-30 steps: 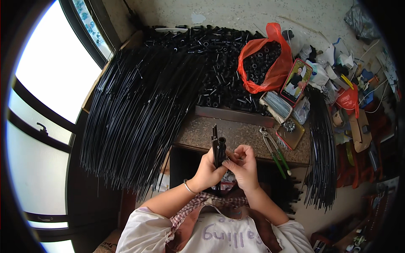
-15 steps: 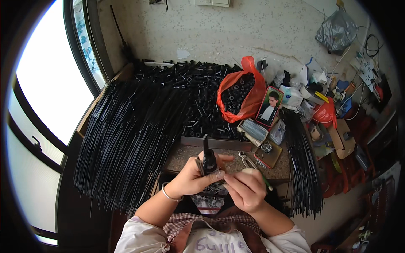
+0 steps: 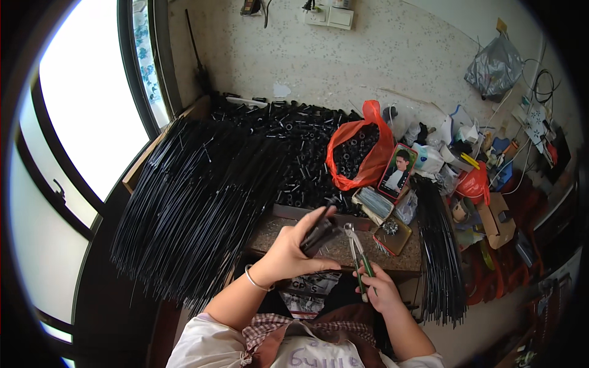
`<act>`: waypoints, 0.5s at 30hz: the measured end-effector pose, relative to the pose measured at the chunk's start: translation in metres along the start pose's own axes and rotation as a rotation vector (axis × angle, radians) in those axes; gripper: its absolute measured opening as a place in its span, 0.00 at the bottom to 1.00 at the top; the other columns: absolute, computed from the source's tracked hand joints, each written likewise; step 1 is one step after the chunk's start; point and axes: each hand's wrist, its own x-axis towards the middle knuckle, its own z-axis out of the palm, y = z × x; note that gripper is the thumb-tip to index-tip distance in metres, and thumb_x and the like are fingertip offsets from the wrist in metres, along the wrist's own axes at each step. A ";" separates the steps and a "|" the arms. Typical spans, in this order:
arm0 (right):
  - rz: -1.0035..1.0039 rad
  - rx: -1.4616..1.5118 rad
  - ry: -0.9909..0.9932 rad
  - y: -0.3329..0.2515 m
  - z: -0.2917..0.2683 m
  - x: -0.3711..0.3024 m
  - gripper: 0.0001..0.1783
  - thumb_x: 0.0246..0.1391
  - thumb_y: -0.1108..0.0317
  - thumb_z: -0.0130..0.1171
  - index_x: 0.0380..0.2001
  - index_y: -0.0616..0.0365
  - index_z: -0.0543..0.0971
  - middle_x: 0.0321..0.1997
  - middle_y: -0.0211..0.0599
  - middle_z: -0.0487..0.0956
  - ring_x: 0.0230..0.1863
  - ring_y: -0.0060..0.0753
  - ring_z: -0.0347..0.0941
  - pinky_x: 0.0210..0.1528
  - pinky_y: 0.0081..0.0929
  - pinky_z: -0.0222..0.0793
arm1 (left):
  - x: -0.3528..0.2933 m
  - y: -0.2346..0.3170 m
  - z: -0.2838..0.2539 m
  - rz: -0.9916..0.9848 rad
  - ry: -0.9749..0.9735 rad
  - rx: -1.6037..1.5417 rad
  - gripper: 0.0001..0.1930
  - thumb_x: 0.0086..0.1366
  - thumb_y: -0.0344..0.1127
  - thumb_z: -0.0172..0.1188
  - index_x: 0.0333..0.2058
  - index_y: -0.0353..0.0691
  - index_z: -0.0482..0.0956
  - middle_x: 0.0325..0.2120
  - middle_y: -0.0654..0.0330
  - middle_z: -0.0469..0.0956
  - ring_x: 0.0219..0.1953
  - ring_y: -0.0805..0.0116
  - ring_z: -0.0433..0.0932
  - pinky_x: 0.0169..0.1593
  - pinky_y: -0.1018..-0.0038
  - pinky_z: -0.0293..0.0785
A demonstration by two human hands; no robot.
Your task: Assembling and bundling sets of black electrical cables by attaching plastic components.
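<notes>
As right hand (image 3: 380,289) grips pliers (image 3: 367,264), glossy rods (image 3: 190,208)

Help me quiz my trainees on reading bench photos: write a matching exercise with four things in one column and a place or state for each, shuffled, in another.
1. Green-handled pliers
2. Large red bag
3. Phone
4. Grey bag

A. Screen lit
B. Hanging by the wall, upper right of the picture
C. In the person's right hand
D. Open, with small black parts inside

Pairs: 1-C; 2-D; 3-A; 4-B
</notes>
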 end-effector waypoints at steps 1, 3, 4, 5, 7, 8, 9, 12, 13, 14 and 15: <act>-0.095 0.045 -0.011 -0.012 -0.006 -0.002 0.11 0.33 0.72 0.51 0.27 0.56 0.68 0.36 0.36 0.62 0.38 0.34 0.60 0.35 0.29 0.58 | -0.005 -0.006 -0.008 0.017 -0.051 0.037 0.40 0.28 0.35 0.69 0.44 0.33 0.58 0.13 0.72 0.63 0.17 0.86 0.60 0.21 0.89 0.56; -0.277 0.134 -0.019 -0.034 -0.019 -0.004 0.07 0.30 0.70 0.54 0.20 0.56 0.69 0.34 0.34 0.64 0.38 0.33 0.60 0.34 0.28 0.57 | -0.007 -0.005 -0.017 -0.056 0.027 -0.048 0.49 0.24 0.42 0.69 0.48 0.35 0.53 0.25 0.65 0.71 0.27 0.81 0.67 0.34 0.86 0.62; -0.367 0.179 -0.020 -0.044 -0.024 -0.005 0.06 0.29 0.69 0.55 0.17 0.56 0.70 0.33 0.33 0.65 0.38 0.33 0.61 0.34 0.28 0.57 | -0.006 -0.006 -0.018 0.026 0.082 -0.082 0.50 0.23 0.44 0.69 0.48 0.35 0.53 0.26 0.65 0.71 0.28 0.80 0.68 0.35 0.86 0.62; -0.376 0.186 -0.029 -0.055 -0.029 -0.006 0.06 0.29 0.69 0.55 0.17 0.56 0.70 0.33 0.33 0.65 0.38 0.33 0.61 0.34 0.28 0.57 | -0.006 -0.006 -0.019 0.025 0.091 -0.071 0.50 0.23 0.44 0.69 0.48 0.35 0.53 0.26 0.65 0.71 0.28 0.80 0.68 0.35 0.86 0.62; -0.794 -0.570 0.414 -0.073 -0.033 -0.005 0.07 0.25 0.69 0.57 0.14 0.57 0.70 0.34 0.30 0.65 0.38 0.36 0.60 0.38 0.31 0.54 | -0.006 -0.009 -0.021 0.075 0.154 -0.036 0.51 0.22 0.48 0.68 0.48 0.34 0.53 0.26 0.64 0.72 0.30 0.78 0.69 0.37 0.83 0.63; -0.798 -0.566 0.413 -0.076 -0.035 -0.005 0.07 0.25 0.69 0.57 0.14 0.57 0.70 0.34 0.30 0.65 0.38 0.36 0.60 0.38 0.31 0.54 | -0.005 -0.006 -0.019 0.075 0.157 -0.031 0.51 0.22 0.48 0.68 0.48 0.34 0.53 0.26 0.64 0.72 0.30 0.78 0.69 0.37 0.83 0.63; -0.806 -0.615 0.426 -0.079 -0.037 -0.005 0.07 0.25 0.70 0.57 0.15 0.58 0.71 0.34 0.29 0.65 0.39 0.37 0.59 0.40 0.32 0.52 | -0.005 -0.001 -0.017 0.027 0.167 -0.007 0.50 0.22 0.48 0.68 0.47 0.34 0.54 0.27 0.63 0.72 0.32 0.78 0.69 0.38 0.82 0.63; -0.890 -0.688 0.422 -0.081 -0.044 0.002 0.08 0.26 0.71 0.56 0.16 0.61 0.72 0.34 0.30 0.66 0.38 0.39 0.60 0.41 0.32 0.53 | -0.004 -0.001 -0.016 0.017 0.183 0.072 0.49 0.22 0.49 0.67 0.46 0.34 0.55 0.27 0.62 0.72 0.32 0.76 0.70 0.38 0.82 0.63; -0.963 -0.710 0.407 -0.081 -0.048 0.004 0.09 0.27 0.71 0.56 0.18 0.62 0.73 0.34 0.32 0.68 0.36 0.40 0.62 0.40 0.30 0.56 | -0.005 -0.002 -0.017 0.054 0.186 0.128 0.48 0.22 0.49 0.67 0.45 0.34 0.57 0.27 0.61 0.72 0.32 0.76 0.70 0.37 0.82 0.64; -0.962 -0.713 0.402 -0.078 -0.050 0.005 0.09 0.27 0.71 0.56 0.18 0.62 0.73 0.34 0.32 0.68 0.36 0.40 0.62 0.40 0.30 0.56 | -0.005 0.001 -0.018 0.051 0.188 0.123 0.48 0.22 0.49 0.67 0.45 0.34 0.57 0.27 0.61 0.72 0.32 0.76 0.70 0.37 0.82 0.64; -0.878 -0.352 0.197 -0.075 -0.053 0.006 0.09 0.30 0.70 0.55 0.19 0.64 0.73 0.34 0.37 0.69 0.32 0.41 0.65 0.36 0.29 0.60 | -0.007 0.007 -0.019 0.013 0.156 0.029 0.47 0.22 0.49 0.67 0.45 0.34 0.58 0.27 0.62 0.72 0.31 0.77 0.70 0.36 0.83 0.64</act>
